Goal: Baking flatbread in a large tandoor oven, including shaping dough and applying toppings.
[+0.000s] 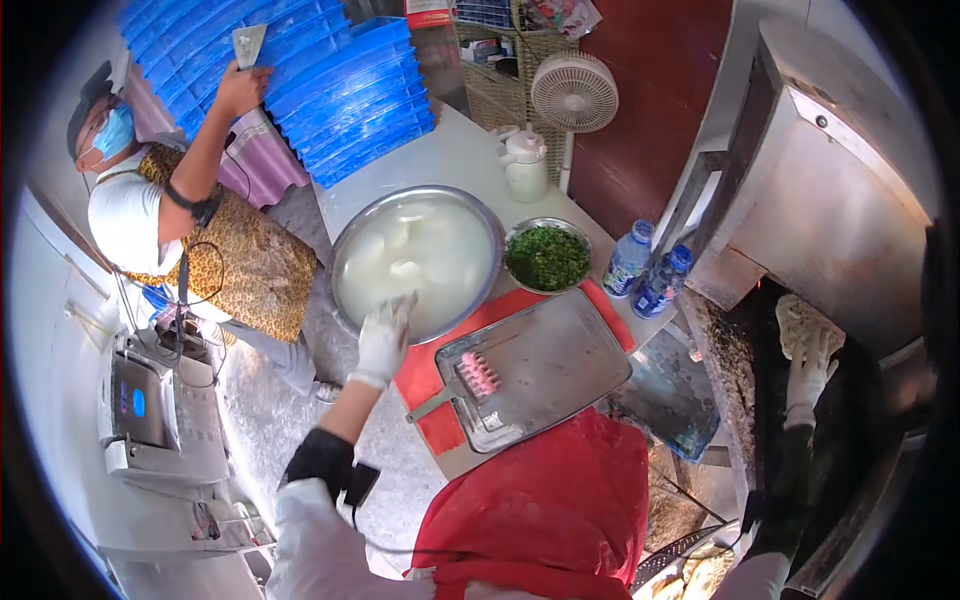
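Well apart, left hand (386, 335) half-spread over basin rim (499, 238), right hand (808, 370) spread against pale piece (792, 315).

You've got two gloved hands (382, 345) (805, 375), one big basin (336, 262), one bowl of chopped greens (588, 252), one flat metal tray (575, 350), one pink spiked tool (478, 375). Near you: two bottles (628, 260) (662, 283), one jug (525, 168), one fan (575, 92), one co-worker (240, 270), one scraper (249, 45).
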### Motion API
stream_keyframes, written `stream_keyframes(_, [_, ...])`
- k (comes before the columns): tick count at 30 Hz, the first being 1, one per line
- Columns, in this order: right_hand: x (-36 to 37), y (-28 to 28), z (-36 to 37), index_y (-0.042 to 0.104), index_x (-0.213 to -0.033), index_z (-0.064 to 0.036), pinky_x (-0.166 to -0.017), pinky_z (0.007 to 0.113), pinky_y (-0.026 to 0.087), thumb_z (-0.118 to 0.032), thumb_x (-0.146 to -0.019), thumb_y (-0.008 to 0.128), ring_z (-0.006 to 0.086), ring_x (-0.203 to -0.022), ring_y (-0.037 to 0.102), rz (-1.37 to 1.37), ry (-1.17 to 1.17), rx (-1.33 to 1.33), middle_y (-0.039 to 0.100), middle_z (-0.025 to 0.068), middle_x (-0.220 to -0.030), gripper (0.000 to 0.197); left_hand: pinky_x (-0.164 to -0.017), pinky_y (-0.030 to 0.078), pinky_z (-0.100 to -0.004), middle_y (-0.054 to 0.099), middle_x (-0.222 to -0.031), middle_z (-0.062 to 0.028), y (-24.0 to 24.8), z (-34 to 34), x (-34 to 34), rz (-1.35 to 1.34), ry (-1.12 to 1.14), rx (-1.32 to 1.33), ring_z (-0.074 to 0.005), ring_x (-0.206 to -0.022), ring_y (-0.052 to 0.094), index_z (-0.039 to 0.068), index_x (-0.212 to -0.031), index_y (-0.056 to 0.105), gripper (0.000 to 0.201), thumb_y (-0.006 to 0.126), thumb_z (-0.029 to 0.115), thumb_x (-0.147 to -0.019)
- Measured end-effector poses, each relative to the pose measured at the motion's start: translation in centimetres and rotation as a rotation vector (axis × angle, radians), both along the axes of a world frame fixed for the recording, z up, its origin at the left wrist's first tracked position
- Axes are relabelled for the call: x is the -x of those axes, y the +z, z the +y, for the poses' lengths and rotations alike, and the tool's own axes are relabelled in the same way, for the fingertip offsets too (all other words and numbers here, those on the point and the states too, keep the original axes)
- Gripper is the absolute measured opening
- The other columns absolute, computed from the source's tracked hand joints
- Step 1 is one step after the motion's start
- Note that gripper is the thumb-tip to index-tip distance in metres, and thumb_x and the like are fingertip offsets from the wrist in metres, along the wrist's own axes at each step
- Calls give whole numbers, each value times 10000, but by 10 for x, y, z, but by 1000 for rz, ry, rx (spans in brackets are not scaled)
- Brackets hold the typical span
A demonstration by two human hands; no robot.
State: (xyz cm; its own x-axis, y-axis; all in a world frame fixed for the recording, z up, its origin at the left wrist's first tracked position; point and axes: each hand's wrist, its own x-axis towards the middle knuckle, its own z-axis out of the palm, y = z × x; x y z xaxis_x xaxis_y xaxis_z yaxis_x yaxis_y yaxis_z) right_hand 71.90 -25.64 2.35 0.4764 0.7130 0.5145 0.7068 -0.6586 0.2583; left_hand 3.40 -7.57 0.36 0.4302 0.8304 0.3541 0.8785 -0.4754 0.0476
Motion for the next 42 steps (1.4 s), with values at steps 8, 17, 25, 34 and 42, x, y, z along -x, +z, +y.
stream_keyframes(8, [163,31,-31,430,-1350,-112,-1129,483,55,-249,-912,486,216,-1328,336,101,369,29,380,96,-1419,462,-939,432,-410,550,-1200,-175,-57,144,27,426,204,344,-316,-1103,542,44,-1270,473,495,513,48,-777])
stream_keyframes(17, [199,69,-49,567,-1050,-70,-781,412,383,-281,-878,520,231,-860,548,330,586,-131,583,93,-1008,276,-875,475,-379,577,-1142,-185,-75,110,-15,-72,-104,261,-296,-1036,577,29,-1201,524,346,475,124,-872])
stream_keyframes(25, [211,45,-78,515,-1233,-82,-1023,562,260,-267,-795,545,362,-1254,374,408,579,-311,395,200,-1351,476,-878,473,-377,578,-1142,-178,-10,-36,-223,-377,-724,351,-293,-1038,575,31,-1208,520,350,476,131,-875])
stream_keyframes(34, [217,27,-148,507,-1235,-162,-1045,580,232,-253,-800,561,328,-1281,360,418,491,-413,354,194,-1383,447,-881,472,-375,578,-1143,-171,19,-130,-333,-316,-1110,536,-290,-1040,573,33,-1215,516,355,477,139,-879])
stream_keyframes(42, [213,55,-175,518,-1198,-50,-1057,574,235,-177,-787,564,328,-1324,304,621,477,-428,266,226,-1430,432,-884,470,-373,578,-1143,-164,31,-166,-365,-256,-1175,590,-287,-1042,572,35,-1221,512,359,478,147,-882])
